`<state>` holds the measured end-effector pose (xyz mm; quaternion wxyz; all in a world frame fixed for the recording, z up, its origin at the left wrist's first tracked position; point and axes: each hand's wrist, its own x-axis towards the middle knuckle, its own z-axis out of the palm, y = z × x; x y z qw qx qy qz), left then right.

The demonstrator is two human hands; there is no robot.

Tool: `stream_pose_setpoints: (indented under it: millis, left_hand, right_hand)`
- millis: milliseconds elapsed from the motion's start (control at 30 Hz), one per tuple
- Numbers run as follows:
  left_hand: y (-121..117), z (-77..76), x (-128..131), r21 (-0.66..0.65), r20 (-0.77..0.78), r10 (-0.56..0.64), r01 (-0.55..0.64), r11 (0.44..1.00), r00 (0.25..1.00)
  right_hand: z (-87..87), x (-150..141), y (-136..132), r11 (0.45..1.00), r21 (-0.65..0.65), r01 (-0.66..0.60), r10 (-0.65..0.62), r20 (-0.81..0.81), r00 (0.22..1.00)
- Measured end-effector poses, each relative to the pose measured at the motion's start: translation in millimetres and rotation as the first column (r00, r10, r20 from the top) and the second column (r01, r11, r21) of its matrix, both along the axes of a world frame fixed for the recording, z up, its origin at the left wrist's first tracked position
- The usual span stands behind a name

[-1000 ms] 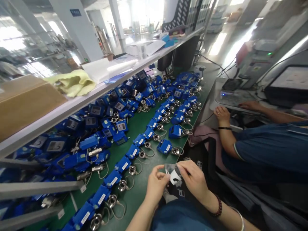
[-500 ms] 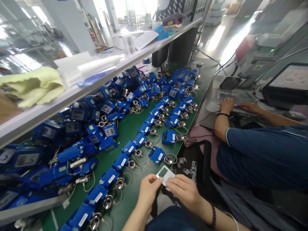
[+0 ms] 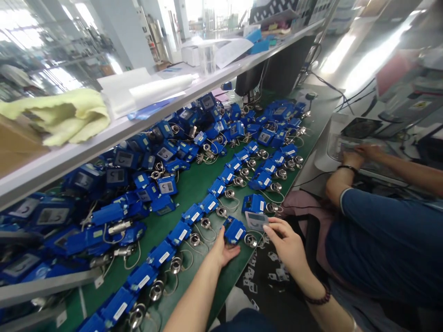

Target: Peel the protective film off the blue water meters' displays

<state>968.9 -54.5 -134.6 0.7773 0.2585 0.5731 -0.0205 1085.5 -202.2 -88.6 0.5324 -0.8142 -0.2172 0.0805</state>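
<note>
My right hand pinches a thin card-like faceplate label, pale with a grey window, between thumb and fingers. It hangs above the bench edge, overlapping the view of a blue meter-like unit behind it. My left hand has its fingers apart, the fingertips at the left side of another blue meter-like unit; a firm grip does not show. That unit lies on the green bench mat, with a white sticker, a round metal fitting and a thin cable.
Rows of similar blue units run along the bench, with a heap of them at the left. A shelf with a yellow cloth overhangs the heap. At the right, a co-worker's arm reaches toward a machine. Label scraps lie below.
My left hand has let go of the label and moved to the blue unit's side. My right hand has carried the label up and forward. The view has shifted somewhat left.
</note>
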Motion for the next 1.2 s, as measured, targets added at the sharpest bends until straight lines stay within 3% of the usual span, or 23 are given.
stream_pose_setpoints:
  millis: [100, 167, 233, 333, 400, 467, 533, 567, 633, 667, 767, 833, 867, 933, 1033, 1133, 1200]
  left_hand:
    - [4, -17.1, 24, -0.052, 0.060, 0.076, -0.073, 0.996, 0.995]
    - [-2, -17.6, 26, -0.029, 0.098, 0.113, -0.110, 0.993, 0.989]
    - [-13, -9.1, 13, 0.020, 0.142, 0.121, -0.125, 0.992, 0.983]
    - [-31, 16.7, -27, 0.115, 0.216, 0.081, -0.107, 0.987, 0.973]
    - [-36, 38.5, -61, 0.203, 0.285, -0.008, -0.052, 0.978, 0.958]
    - [-36, 60.2, -95, 0.292, 0.347, -0.115, 0.010, 0.956, 0.931]
    - [-32, 78.9, -126, 0.381, 0.383, -0.163, 0.005, 0.925, 0.909]
    - [-31, 86.4, -142, 0.439, 0.386, -0.160, -0.028, 0.898, 0.909]
    - [-30, 97.3, -170, 0.581, 0.374, -0.120, -0.132, 0.803, 0.920]
    - [-32, 100.8, -183, 0.660, 0.360, -0.101, -0.176, 0.730, 0.927]
    - [-42, 107.1, -216, 0.878, 0.227, -0.087, -0.166, 0.449, 0.970]
    - [-47, 112.2, -231, 0.959, 0.112, -0.012, -0.105, 0.263, 0.994]
    - [-49, 116.1, -238, 0.977, 0.081, 0.045, -0.088, 0.195, 0.996]
    - [-49, 126.3, -254, 0.991, 0.076, 0.110, -0.088, 0.104, 0.991]
    - [-48, 144.2, -284, 0.997, 0.074, 0.085, -0.075, 0.008, 0.994]
    - [-51, 158.6, -313, 0.998, 0.048, 0.088, -0.043, -0.055, 0.995]
    - [-55, 165.1, -328, 0.996, 0.051, 0.084, -0.045, -0.072, 0.995]
  right_hand:
    - [2.1, -4, -1, 1.000, 0.018, 0.000, 0.000, -0.011, 1.000]
    - [-0.9, -8, -3, 0.999, 0.033, -0.001, 0.002, -0.010, 1.000]
    - [-7.6, -13, -5, 0.999, 0.044, 0.020, -0.017, -0.072, 0.997]
    - [-15.8, -26, -4, 1.000, 0.011, 0.000, 0.003, -0.307, 0.952]
    - [-12.5, -41, -1, 0.991, 0.047, -0.124, 0.130, -0.508, 0.851]
    - [0.3, -61, 5, 0.943, 0.187, -0.276, 0.328, -0.666, 0.670]
    - [19.2, -84, 12, 0.873, 0.339, -0.352, 0.483, -0.703, 0.522]
    - [29.2, -96, 16, 0.850, 0.387, -0.357, 0.523, -0.691, 0.499]
    - [46.8, -123, 26, 0.843, 0.437, -0.312, 0.537, -0.666, 0.517]
    - [53.8, -137, 31, 0.851, 0.449, -0.271, 0.522, -0.666, 0.533]
    - [67.1, -182, 45, 0.860, 0.472, -0.193, 0.490, -0.659, 0.570]
    - [71.3, -208, 52, 0.843, 0.484, -0.234, 0.512, -0.588, 0.626]
    - [73.1, -219, 54, 0.827, 0.485, -0.284, 0.538, -0.536, 0.650]
    - [77.9, -231, 55, 0.780, 0.469, -0.413, 0.611, -0.432, 0.664]
    - [93.2, -229, 51, 0.732, 0.431, -0.528, 0.659, -0.254, 0.707]
    - [119.0, -219, 44, 0.812, 0.343, -0.472, 0.528, -0.089, 0.844]
    - [137.3, -220, 40, 0.853, 0.249, -0.458, 0.483, -0.050, 0.874]
